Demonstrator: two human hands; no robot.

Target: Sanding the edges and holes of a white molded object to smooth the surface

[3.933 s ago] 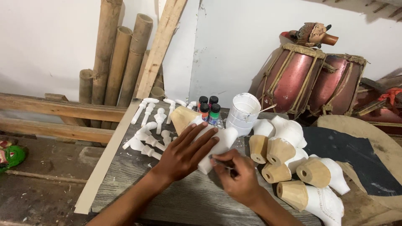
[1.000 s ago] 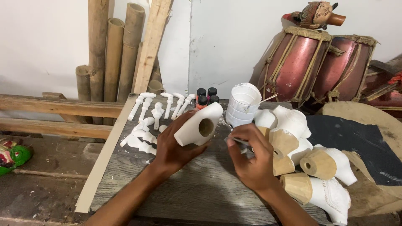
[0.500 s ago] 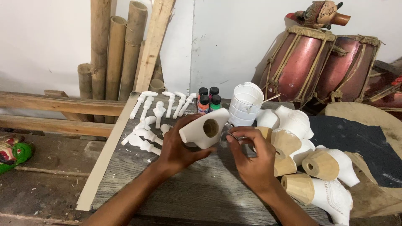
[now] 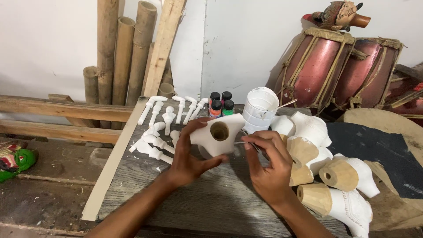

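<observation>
A person's left hand (image 4: 190, 155) grips a white-painted carved wooden piece with a round hole in its unpainted end (image 4: 218, 134), holding it just above the grey weathered plank counter (image 4: 198, 202) at centre frame, the hole turned up toward the camera. The right hand (image 4: 269, 165) is pinched shut on a thin brush-like tool (image 4: 246, 143) whose tip meets the piece's right side beside the hole; what the tip carries cannot be made out. The work looks best done with the left-hand grip kept firm on the narrow end, clear of the spot being worked, and with short, light strokes so nothing runs into the hole.

At right of frame lie several more white-coated carved wooden pieces with bare tan ends (image 4: 335, 176), touching one another. A white paint-smeared plastic cup with a stick in it (image 4: 260, 108) stands just behind the held piece, beside 4 small dark-capped paint bottles (image 4: 220, 105). Small white turned pegs (image 4: 163, 128) are spread at upper left of the counter, near a pale wooden plank (image 4: 115, 163) along its edge.

Bamboo poles (image 4: 114, 57) lean on the white wall at upper left; 2 red rope-laced drums (image 4: 339, 70) fill the upper right, and a green painted mask (image 4: 15, 161) lies at far left
</observation>
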